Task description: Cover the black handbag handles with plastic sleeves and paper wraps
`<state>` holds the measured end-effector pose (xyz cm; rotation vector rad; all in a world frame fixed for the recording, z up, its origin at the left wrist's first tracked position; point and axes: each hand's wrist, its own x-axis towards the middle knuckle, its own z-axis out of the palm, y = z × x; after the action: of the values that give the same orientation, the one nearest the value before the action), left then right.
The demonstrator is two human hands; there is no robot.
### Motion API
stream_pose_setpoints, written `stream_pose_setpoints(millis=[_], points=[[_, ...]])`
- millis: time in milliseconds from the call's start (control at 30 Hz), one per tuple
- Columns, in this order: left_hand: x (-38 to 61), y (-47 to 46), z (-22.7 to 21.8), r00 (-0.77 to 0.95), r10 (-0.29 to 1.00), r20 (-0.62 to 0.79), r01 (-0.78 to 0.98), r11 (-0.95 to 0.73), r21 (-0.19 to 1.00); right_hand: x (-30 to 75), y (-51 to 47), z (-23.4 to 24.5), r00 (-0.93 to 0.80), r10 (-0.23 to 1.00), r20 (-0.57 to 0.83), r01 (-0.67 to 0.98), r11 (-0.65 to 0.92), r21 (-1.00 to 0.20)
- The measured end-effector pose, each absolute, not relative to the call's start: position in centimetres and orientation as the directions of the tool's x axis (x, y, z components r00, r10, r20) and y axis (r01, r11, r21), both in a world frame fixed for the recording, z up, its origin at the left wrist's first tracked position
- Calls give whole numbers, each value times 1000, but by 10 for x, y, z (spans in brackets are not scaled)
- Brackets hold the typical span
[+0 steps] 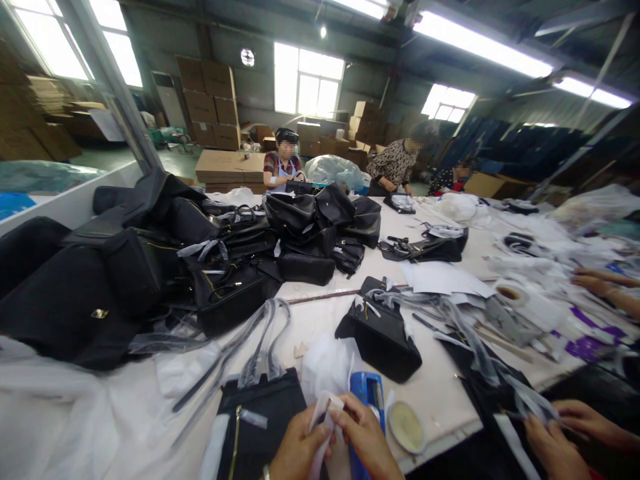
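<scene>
Both my hands are closed on a white strip of thin wrapping material at the bottom centre. My left hand grips its lower left side, and my right hand pinches its upper right end. What lies inside the strip, if anything, is hidden. Left of my hands lies a black bag with a gold zipper and straps wrapped in clear plastic. A blue tape dispenser stands just behind my right hand, beside a round shallow dish. Crumpled white tissue sits beyond my fingers.
Black bags are heaped along the left, and another black bag stands ahead. A co-worker's hands handle plastic-wrapped straps at right. White sheets and a tape roll lie on the table. Several people work across it.
</scene>
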<state>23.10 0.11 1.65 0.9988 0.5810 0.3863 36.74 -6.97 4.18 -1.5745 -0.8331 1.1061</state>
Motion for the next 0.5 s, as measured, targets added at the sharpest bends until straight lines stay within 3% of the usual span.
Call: stream_pose_setpoints(millis=[133, 333, 400, 500], points=[[231, -3, 24, 755, 593, -281, 7, 420, 907, 359, -70, 42, 478, 852, -214, 114, -302, -947], [237, -19, 31, 497, 794, -350, 6, 400, 916, 343, -64, 34, 667, 743, -57, 341, -373, -863], [240, -20, 31, 439, 823, -361, -21, 411, 912, 341, -61, 33, 681, 730, -54, 325, -368, -871], [241, -17, 27, 429, 831, -354, -57, 416, 908, 343, -60, 34, 566, 797, -210, 92, -315, -945]])
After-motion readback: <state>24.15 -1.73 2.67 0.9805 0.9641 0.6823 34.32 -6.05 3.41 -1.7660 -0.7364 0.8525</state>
